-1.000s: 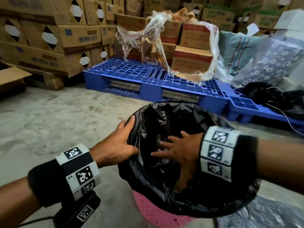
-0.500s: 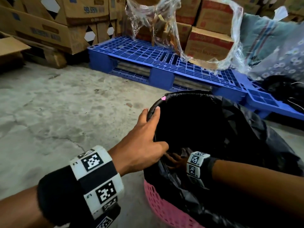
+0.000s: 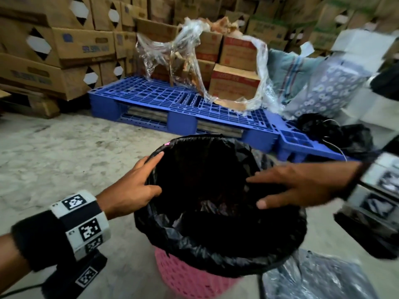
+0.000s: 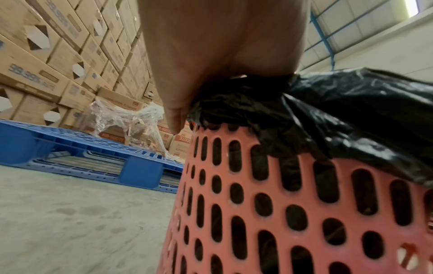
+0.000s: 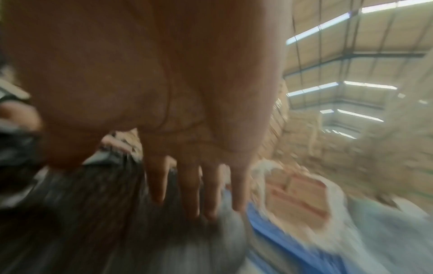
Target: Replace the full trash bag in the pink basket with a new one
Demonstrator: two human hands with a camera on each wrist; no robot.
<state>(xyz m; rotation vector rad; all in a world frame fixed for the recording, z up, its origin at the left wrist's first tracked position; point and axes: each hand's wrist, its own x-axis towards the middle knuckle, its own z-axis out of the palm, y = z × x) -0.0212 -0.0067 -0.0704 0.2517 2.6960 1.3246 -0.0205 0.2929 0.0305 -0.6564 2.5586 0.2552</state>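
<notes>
Fingers (image 3: 151,164) of your left hand (image 3: 129,188) lie along the rim at centre frame in the head view, thumb hooked over the edge onto the black liner (image 3: 216,251), pinning the film against the pink basket (image 3: 190,279). The left wrist view shows the palm (image 4: 222,46) bearing down on the bunched fold where it spills over the perforated wall (image 4: 293,213).

Your right hand (image 3: 302,186) reaches in from the right of the frame, fingers straight and spread, hovering over the basket's mouth; whether the fingertips touch the film you cannot tell, the right wrist view being blurred.

The liner sits in the basket at lower centre, its top cuffed over the rim, with a sliver of pink showing at the far edge. Expect thin, slack, slippery film: light, easily torn on the rim, prone to sliding back in. Best taken at the folded cuff, a pinch through doubled film on opposite sides, the basket steadied, for it looks light enough to tip.

A grey crumpled bag (image 3: 319,279) lies on the floor at lower right. Beyond, a blue pallet (image 3: 172,100) carries cartons in loose wrap (image 3: 194,61) at upper centre.
</notes>
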